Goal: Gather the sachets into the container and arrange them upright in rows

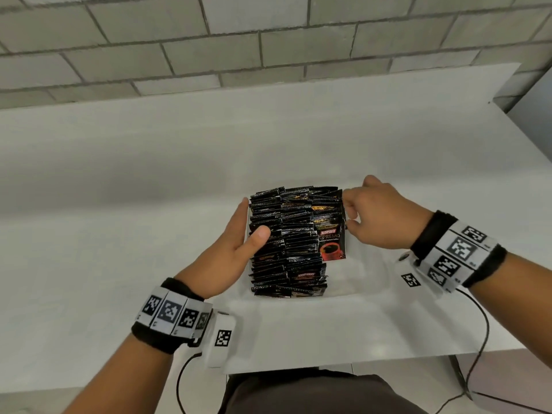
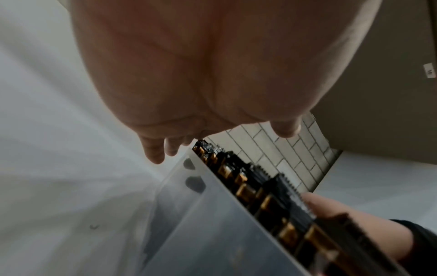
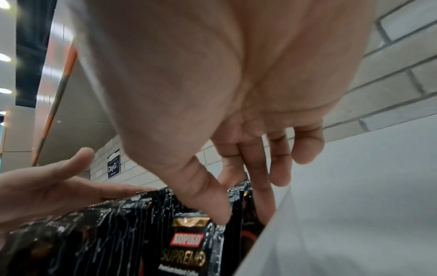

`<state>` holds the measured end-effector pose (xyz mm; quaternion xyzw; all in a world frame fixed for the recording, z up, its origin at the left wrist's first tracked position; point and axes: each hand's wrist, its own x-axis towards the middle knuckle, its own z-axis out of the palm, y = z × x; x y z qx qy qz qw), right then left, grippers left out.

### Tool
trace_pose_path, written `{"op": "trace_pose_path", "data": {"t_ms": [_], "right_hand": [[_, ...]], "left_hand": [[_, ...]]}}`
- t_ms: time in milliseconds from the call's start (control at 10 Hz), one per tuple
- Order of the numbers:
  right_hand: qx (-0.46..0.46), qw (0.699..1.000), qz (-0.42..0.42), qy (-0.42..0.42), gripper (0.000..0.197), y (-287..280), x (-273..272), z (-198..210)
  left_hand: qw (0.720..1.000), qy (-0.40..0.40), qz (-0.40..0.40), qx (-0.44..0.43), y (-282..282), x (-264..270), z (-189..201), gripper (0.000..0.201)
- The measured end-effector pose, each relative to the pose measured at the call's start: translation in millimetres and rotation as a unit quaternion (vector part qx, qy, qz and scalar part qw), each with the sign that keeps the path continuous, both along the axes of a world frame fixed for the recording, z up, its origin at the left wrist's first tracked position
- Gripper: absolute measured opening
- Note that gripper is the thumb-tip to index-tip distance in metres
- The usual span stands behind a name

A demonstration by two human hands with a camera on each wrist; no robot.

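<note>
Left hand (image 1: 236, 249) flat against the sachets (image 1: 286, 240), right hand (image 1: 376, 216) pinching the rightmost row.

A white table (image 1: 149, 180) stood against a grey brick wall (image 1: 268, 40). A small dark sign reading "ClayGO" (image 3: 113, 166) hung on the wall's far left.

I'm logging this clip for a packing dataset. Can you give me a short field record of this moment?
surface: white table
container: translucent bin, holding the sachets
sachets: black coffee sachets, upright in rows; right row partly filled
left hand: fingers straight along the bin's left side, thumb on sachet tops
right hand: fingers curled into the right row of sachets
</note>
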<state>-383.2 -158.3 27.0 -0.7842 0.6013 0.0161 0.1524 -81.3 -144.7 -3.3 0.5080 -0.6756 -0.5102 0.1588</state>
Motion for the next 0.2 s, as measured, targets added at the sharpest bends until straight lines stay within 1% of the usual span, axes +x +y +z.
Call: {"op": "trace_pose_path", "data": {"t_ms": [100, 200], "right_hand": [[0.010, 1.000, 0.000, -0.028, 0.007, 0.8, 4.7, -2.7], [-0.014, 0.999, 0.000, -0.043, 0.009, -0.5, 1.3, -3.6]], "left_hand": [[1.000, 0.001, -0.017, -0.006, -2.5, -4.7, -2.2, 0.083], [1.000, -0.015, 0.019, -0.005, -4.0, -1.2, -0.7, 0.085]]}}
